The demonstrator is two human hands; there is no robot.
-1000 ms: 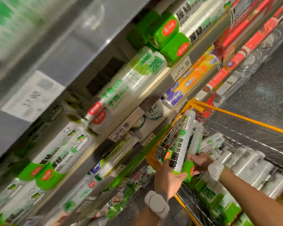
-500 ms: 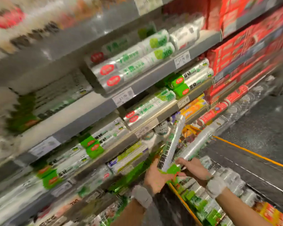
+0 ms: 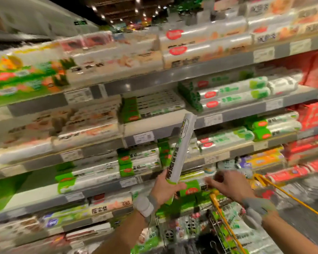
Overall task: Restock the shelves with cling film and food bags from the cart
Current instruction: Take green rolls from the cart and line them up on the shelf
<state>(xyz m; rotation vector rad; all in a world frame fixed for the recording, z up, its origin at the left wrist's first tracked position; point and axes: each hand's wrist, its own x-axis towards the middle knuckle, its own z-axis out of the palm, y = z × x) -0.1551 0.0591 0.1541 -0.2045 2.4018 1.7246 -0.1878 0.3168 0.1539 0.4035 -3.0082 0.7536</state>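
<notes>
My left hand (image 3: pixel 162 190) grips the lower end of a white cling film roll (image 3: pixel 181 149) with green print. The roll stands nearly upright in front of the middle shelves (image 3: pixel 173 129). My right hand (image 3: pixel 229 184) is just to its right, above the cart's corner, with fingers pointing left toward a green-ended roll (image 3: pixel 191 189). Blur hides whether it holds that roll. The yellow-rimmed wire cart (image 3: pixel 281 194) at the lower right carries more green-and-white packs (image 3: pixel 233 219).
Several grey shelves with price tags (image 3: pixel 143 137) run across the view. They are packed with green-and-white film rolls (image 3: pixel 229 94), boxed food bags (image 3: pixel 88 129) at the left and red boxes (image 3: pixel 312 114) at the right. Dark floor (image 3: pixel 305 213) lies right of the cart.
The view has swung up from the cart to face the shelves. My left hand has raised the roll nearly upright, and the clear roll earlier in my right hand no longer shows plainly.
</notes>
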